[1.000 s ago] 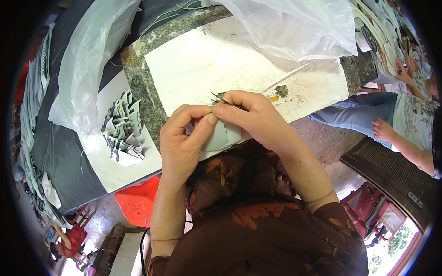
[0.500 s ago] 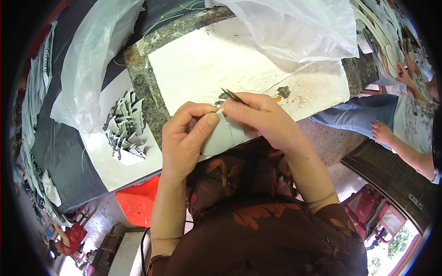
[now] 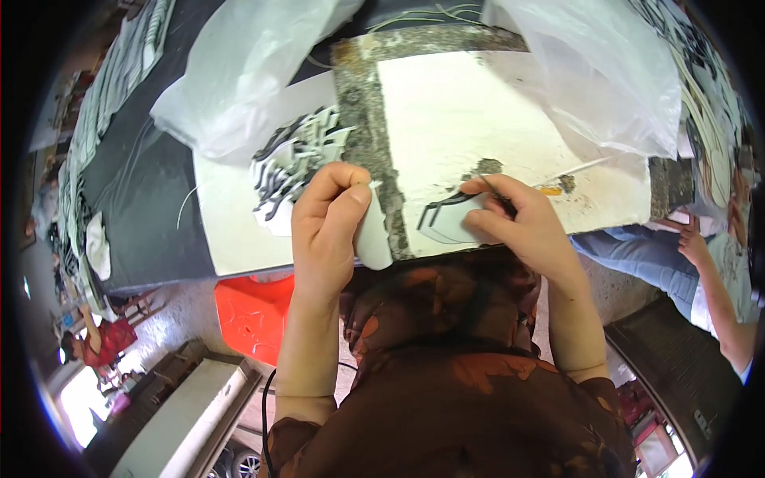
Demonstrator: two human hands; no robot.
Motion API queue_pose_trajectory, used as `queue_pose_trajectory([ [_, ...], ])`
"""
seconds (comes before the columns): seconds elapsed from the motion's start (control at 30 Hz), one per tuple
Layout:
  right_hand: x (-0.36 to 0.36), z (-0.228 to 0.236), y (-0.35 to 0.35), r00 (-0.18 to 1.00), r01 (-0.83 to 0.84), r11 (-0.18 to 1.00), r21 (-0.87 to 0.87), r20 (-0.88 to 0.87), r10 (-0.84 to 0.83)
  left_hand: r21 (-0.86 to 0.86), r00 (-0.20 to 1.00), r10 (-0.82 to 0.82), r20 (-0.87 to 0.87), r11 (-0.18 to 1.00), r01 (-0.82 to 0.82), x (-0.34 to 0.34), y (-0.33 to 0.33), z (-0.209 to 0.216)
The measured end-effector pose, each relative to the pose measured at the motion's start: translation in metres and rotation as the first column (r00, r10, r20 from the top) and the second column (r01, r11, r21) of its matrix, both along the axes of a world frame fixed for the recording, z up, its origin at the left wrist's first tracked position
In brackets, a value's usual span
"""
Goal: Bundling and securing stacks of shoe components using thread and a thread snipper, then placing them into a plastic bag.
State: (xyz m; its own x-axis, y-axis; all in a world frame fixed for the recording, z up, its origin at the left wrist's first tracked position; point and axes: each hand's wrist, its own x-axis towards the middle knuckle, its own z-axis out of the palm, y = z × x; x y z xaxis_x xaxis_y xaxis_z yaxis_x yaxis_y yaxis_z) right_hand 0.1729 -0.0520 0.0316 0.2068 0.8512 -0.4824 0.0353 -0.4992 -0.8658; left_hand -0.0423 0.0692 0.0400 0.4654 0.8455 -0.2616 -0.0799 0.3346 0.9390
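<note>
Between the thumb and curled fingers of my left hand (image 3: 328, 223) is the top of a pale grey flat piece (image 3: 373, 237), hanging over the table's front edge. My right hand (image 3: 527, 227) is closed around a dark, thin-pointed metal tool (image 3: 497, 193); its grip hides whether this is tweezers or small snips. The same hand's thumb and fingertips touch a pale piece with black edging (image 3: 453, 221) lying on the white sheet (image 3: 454, 111). A heap of similar black-edged pieces (image 3: 299, 163) lies left of my left hand.
Translucent plastic bags (image 3: 239, 72) lie at the back left and back right. Beneath the white sheet is a worn speckled slab (image 3: 360, 103). A short orange stick (image 3: 551, 191) sits right of my right hand. A red stool (image 3: 251, 315) stands below. Another person's arm (image 3: 717, 295) shows at right.
My hands were together at one pale piece and are now apart. The right hand, still with the tool, has moved right to the black-edged piece. The whole view has shifted.
</note>
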Motion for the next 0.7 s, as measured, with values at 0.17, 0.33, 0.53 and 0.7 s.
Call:
queue_pose_trajectory([
  [0.17, -0.001, 0.004, -0.002, 0.995, 0.069, 0.998, 0.006, -0.070, -0.068, 0.402, 0.944, 0.110, -0.310, 0.915, 0.025, -0.069, 0.018, 0.020],
  [0.33, 0.001, 0.005, 0.001, 0.999, 0.035, 0.999, 0.020, -0.015, -0.034, 0.696, 0.739, 0.197, -0.644, 0.552, 0.459, -0.093, 0.044, 0.006],
  [0.53, 0.021, 0.011, -0.016, 0.988, 0.149, 0.987, 0.053, 0.021, -0.150, 0.830, 0.703, 0.516, -0.489, 0.523, 0.193, -0.068, 0.032, -0.004],
  [0.7, 0.033, 0.018, -0.031, 0.999, 0.021, 0.991, 0.134, 0.025, -0.024, 0.740, 0.821, -0.039, -0.570, 0.410, 0.533, -0.007, -0.017, 0.001],
])
